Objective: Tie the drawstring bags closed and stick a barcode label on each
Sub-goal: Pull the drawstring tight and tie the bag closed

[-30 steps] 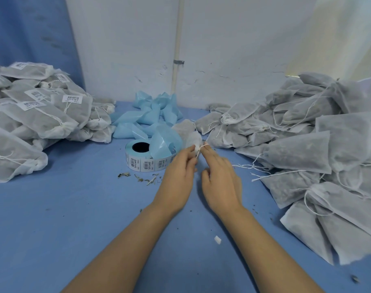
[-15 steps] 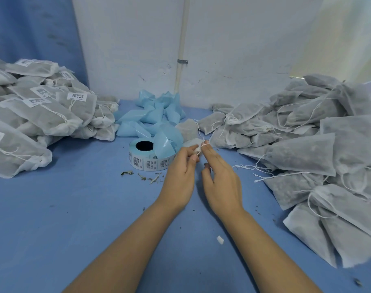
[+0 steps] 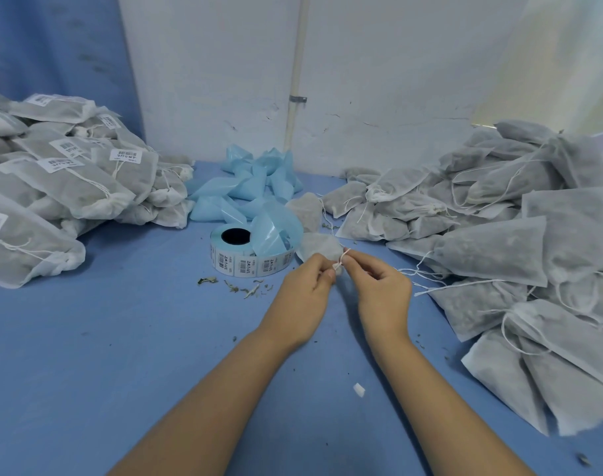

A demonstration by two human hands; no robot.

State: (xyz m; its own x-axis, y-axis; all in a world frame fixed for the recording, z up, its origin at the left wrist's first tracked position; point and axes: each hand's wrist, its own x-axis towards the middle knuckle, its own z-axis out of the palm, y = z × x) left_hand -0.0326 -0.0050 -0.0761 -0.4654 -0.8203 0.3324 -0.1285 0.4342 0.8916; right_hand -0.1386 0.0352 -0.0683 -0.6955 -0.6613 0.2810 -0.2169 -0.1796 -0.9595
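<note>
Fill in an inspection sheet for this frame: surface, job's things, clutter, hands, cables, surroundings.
Surface: blue table cover, specked with crumbs.
Job's things: drawstring bag at centre, its drawstring being tied; barcode label roll beside it; labelled bags piled left; unlabelled bags piled right.
Clutter: blue backing strips behind the roll; dried leaf bits; white scrap.
Hands: left hand and right hand both pinch the drawstring at the bag's neck.
Cables: nothing seen.
Surroundings: white wall with a pipe; blue drape at left.

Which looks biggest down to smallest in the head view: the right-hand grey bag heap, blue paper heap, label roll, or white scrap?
Largest first:
heap of grey fabric drawstring bags
crumpled pale-blue backing paper heap
round barcode label roll
small white paper scrap
</note>
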